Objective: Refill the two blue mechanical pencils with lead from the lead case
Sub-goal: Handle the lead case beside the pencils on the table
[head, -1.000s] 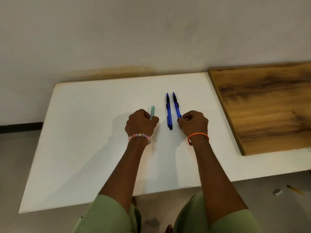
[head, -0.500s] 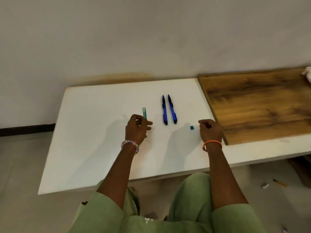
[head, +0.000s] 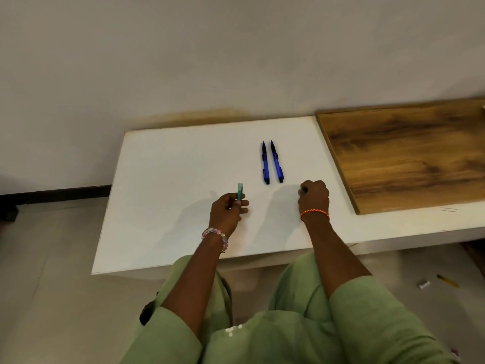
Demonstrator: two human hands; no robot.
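Two blue mechanical pencils (head: 265,164) (head: 277,162) lie side by side on the white table (head: 170,206), tips pointing away from me. My left hand (head: 227,211) holds the slim teal lead case (head: 240,191) upright just left of and nearer than the pencils. My right hand (head: 313,197) rests on the table to the right of the pencils' near ends, fingers curled. A small dark piece, apparently the case's cap (head: 304,190), shows between its thumb and forefinger. Neither hand touches the pencils.
A brown wooden board (head: 409,153) lies on the table's right part, close to my right hand. A wall stands behind the table. On the floor at lower right lie a small white item (head: 423,285) and a yellow stick (head: 447,281).
My right hand left the pencils; a small teal cap then lay on the table, and now the hand has closed over that spot. My left hand drew back with the lead case.
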